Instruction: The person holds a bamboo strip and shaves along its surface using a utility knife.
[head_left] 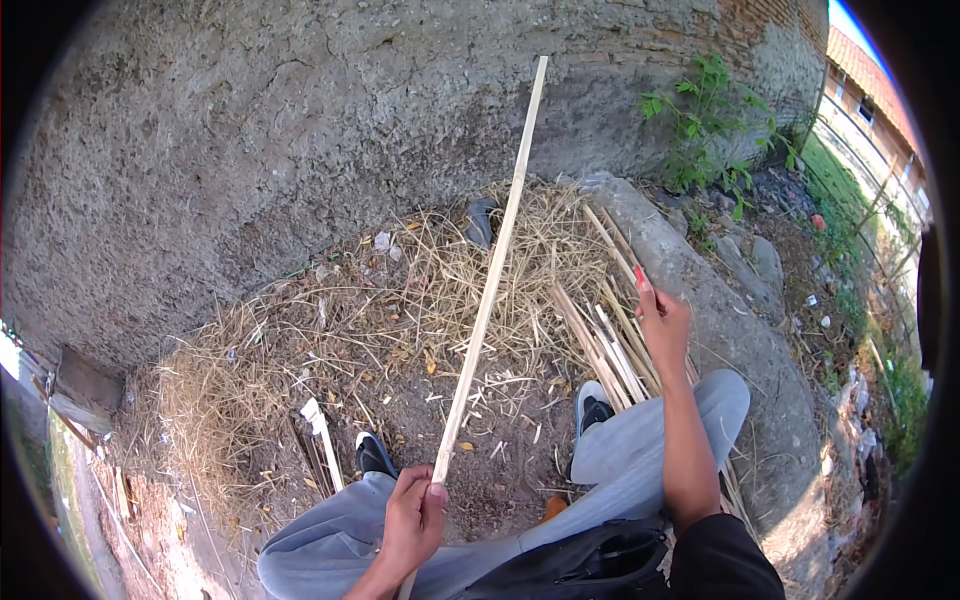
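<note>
One long strip [489, 272], two shoes [593, 408].

We note: long pale-yellow bamboo strip [489, 280], uniform, unpatterned. Bundle of split bamboo slats [610, 345], same pale tan. Dry straw litter [330, 340], golden-brown. Rough plastered wall [250, 130], mottled grey; brick patch at its top right, red-orange. Loose trousers [640, 450], plain light grey. Slip-on shoes [375, 455], black with white trim. Leafy weed [705, 120], bright green.

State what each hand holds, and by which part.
The left hand grips the long bamboo strip at its near end. The right hand reaches the bundle of strips; whether it holds one is unclear.
</note>
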